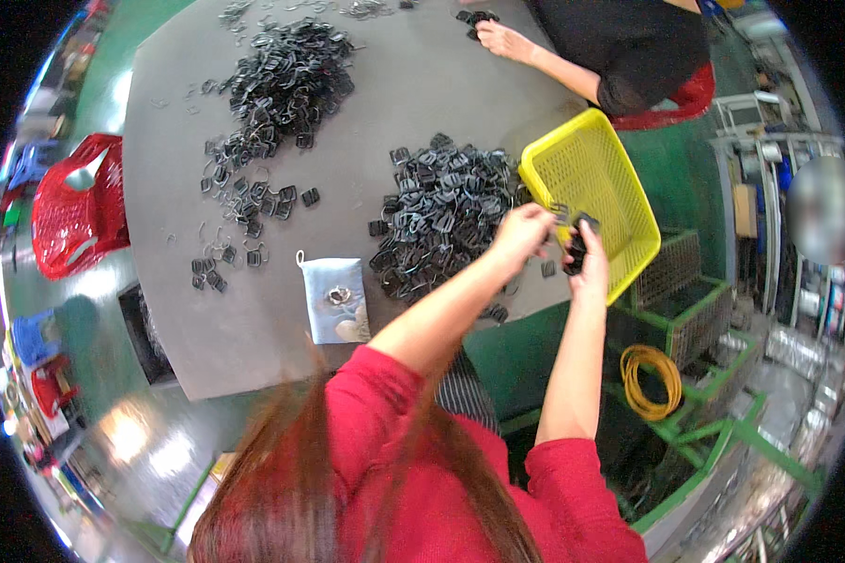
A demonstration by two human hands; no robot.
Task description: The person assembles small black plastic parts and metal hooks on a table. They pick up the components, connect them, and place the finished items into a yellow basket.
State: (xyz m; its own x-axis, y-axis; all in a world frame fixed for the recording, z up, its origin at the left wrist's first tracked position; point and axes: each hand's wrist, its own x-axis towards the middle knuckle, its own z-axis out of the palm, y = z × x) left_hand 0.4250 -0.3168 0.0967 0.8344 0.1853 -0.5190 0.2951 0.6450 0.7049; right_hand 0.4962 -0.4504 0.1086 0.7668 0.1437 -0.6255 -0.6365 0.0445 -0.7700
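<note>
My left hand (524, 231) is closed in a pinch near the yellow basket's near left side, with a small dark buckle (560, 212) at its fingertips. Close beside it, my right hand (591, 263) grips several black buckles (576, 250) stacked together, the thumb along their top. Both hands are raised in front of the yellow plastic basket (650, 235). To their left, a large heap of black buckles (441, 216) with thin wire pieces among them lies on the grey table (282, 347). Fingers partly hide the held pieces.
A second heap of black buckles (291, 80) spreads across the far left. A light blue pouch (324, 310) lies near the front edge. At the far right a co-worker's hand (505, 42) holds dark pieces. A red chair (83, 208) stands left; a coiled yellow hose (650, 383) hangs right.
</note>
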